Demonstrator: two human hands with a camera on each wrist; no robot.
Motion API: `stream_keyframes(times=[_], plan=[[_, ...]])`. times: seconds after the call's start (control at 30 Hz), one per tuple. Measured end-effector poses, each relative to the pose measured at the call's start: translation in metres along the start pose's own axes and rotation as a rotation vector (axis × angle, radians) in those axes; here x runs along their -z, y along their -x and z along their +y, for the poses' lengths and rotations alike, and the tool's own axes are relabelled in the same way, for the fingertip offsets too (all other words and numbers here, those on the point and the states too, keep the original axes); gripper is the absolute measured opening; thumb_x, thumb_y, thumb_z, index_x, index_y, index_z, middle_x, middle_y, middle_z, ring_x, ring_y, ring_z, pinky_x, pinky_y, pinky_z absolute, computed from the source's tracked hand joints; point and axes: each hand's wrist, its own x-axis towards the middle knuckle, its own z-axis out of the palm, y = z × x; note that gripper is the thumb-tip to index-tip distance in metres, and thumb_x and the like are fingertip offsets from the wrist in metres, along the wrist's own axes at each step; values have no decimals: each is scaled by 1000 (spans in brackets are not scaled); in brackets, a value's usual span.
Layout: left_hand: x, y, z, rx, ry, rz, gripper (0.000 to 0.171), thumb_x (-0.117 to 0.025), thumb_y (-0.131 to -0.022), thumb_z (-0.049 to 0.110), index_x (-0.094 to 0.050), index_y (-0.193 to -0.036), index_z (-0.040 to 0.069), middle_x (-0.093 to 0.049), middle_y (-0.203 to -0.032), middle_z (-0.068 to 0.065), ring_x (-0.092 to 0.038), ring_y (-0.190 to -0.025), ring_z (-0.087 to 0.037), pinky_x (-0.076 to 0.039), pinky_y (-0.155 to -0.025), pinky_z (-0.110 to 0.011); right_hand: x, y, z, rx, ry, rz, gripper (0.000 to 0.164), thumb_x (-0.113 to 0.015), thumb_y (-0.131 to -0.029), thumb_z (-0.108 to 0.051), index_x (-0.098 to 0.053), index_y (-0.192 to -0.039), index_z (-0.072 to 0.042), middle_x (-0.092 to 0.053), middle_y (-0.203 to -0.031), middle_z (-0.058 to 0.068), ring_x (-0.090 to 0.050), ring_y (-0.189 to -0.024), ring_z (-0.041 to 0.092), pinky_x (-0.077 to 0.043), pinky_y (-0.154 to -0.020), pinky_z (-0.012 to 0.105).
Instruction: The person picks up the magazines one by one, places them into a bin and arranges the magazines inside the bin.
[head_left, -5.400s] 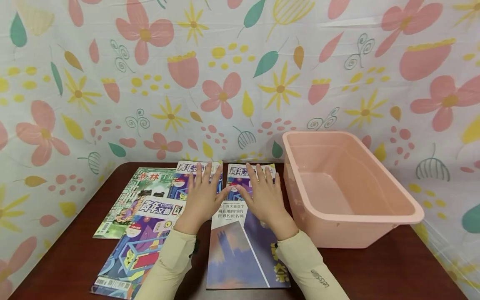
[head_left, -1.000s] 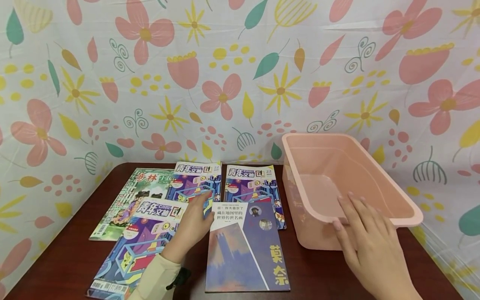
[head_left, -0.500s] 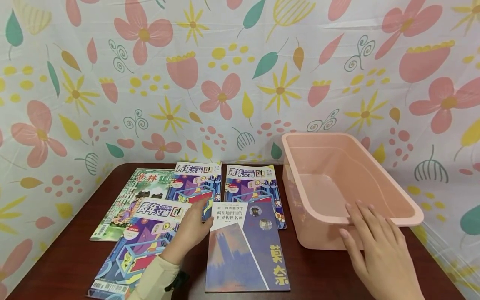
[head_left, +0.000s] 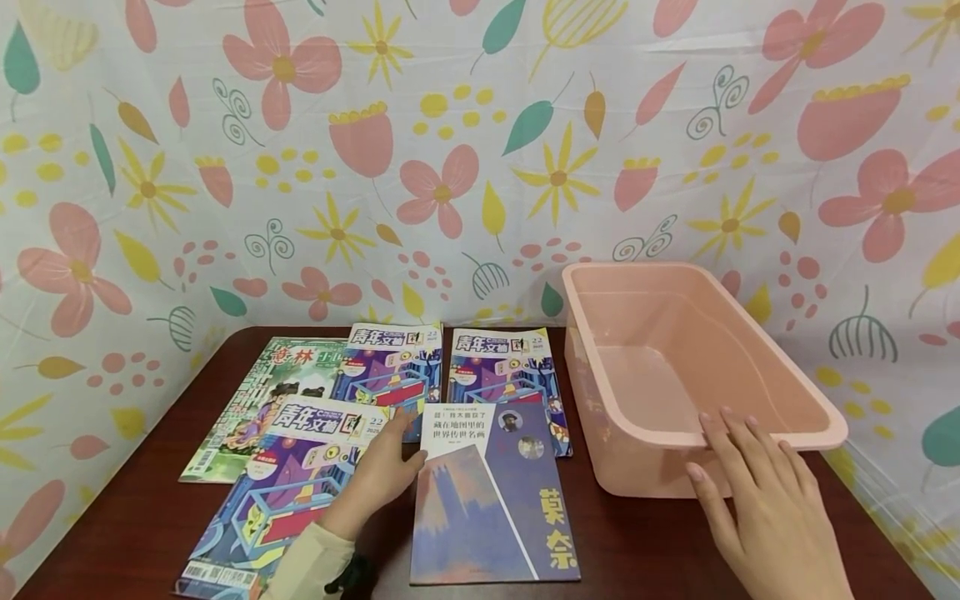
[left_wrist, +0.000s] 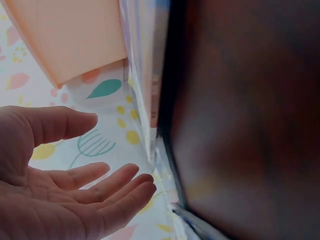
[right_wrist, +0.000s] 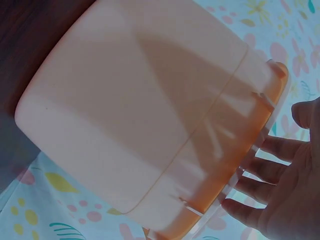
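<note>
Right hand (head_left: 768, 504) shifted — tabletop (head_left: 637, 550), floral backdrop (head_left: 480, 142).

backdrop (head_left: 502, 208): white cloth, pretty cute pink, yellow and teal florals, slightly creased | tabletop (head_left: 645, 542): dark reddish brown, kinda shiny, rounded far-left corner

Head view looks forward and down from above; both wrist views, nearer and tilted, share its pink rectangular plastic tub (head_left: 645, 467).

Dark Wooden Table (head_left: 637, 554) Well Laden

Three matching purple magazines (head_left: 281, 483) lie flat, the front one overlapping a green magazine (head_left: 247, 417). A blue-violet book (head_left: 491, 500) partly covers another; a pink tub (head_left: 652, 468) stands at right.
</note>
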Motion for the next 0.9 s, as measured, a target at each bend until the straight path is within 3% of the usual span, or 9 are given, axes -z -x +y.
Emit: stream_keyframes(times=[0.07,0.3,0.5,0.9], plan=[[-1,2,-1,4,18,-16,58,-67,-87,3,-43,-138,-10,-33,-146,-33,-48,-122,-45,-44,-95,-55,0,0,0,-2,0,-7,54,-45,-101,-39,-42,-146,-9,-45,-143,18,-30,-139,33,-14,-115,51],[-7,2,-6,42,24,-51,60,-70,-86,6,-43,-137,-9,-55,-122,-28,-56,-110,-42,-48,-89,-56,-2,2,2,-1,6,5,56,-41,-102,-44,-42,-146,-10,-46,-142,20,-28,-141,30,-14,-116,50],[-9,3,-8,43,42,-68,59,-69,-86,5,-42,-137,-10,-56,-122,-28,-56,-109,-43,-48,-89,-58,-5,1,2,13,10,41,63,-30,-102,-53,-46,-144,-8,-50,-137,22,-27,-142,27,-14,-115,51],[-10,3,-6,37,62,-84,59,-69,-85,3,-43,-136,-11,-56,-117,-27,-59,-100,-36,-53,-81,-48,-7,-1,3,14,-13,83,61,-31,-102,-52,-51,-139,-8,-53,-133,22,-27,-143,23,-14,-116,47]])
